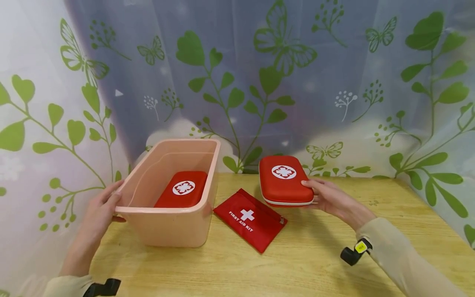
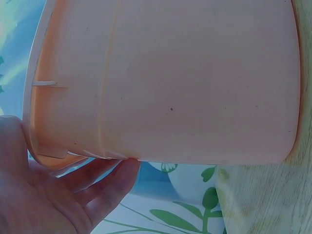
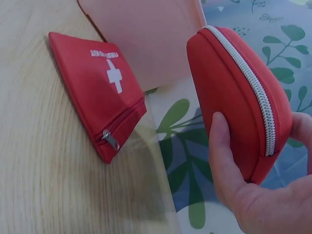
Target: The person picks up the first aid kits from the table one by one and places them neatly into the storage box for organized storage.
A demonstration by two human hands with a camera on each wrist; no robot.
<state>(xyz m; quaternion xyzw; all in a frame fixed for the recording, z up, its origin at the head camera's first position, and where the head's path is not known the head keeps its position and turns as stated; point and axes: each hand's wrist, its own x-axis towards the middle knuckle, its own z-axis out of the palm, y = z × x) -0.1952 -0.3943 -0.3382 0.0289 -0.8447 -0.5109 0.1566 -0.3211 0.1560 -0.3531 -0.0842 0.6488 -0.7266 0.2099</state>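
Observation:
A pink plastic bin [image 1: 167,229] stands on the table at the left. My left hand [image 1: 100,216] grips its left rim; in the left wrist view the thumb and fingers lie around that rim. Inside the bin lies a red hard case [image 1: 176,192] with a white emblem. My right hand [image 1: 330,200] holds a second red zippered case [image 1: 274,185] above the table, pinched at its right side between thumb and fingers. The right wrist view shows this case's white zipper [image 3: 248,87]. Between bin and held case, a flat red first aid pouch [image 1: 243,231] lies on the table.
The light wooden table [image 1: 297,264] reaches back to a curtain [image 1: 237,82] printed with green leaves and butterflies. The same curtain hangs along the left and right sides. The pouch lies close to the bin's right wall.

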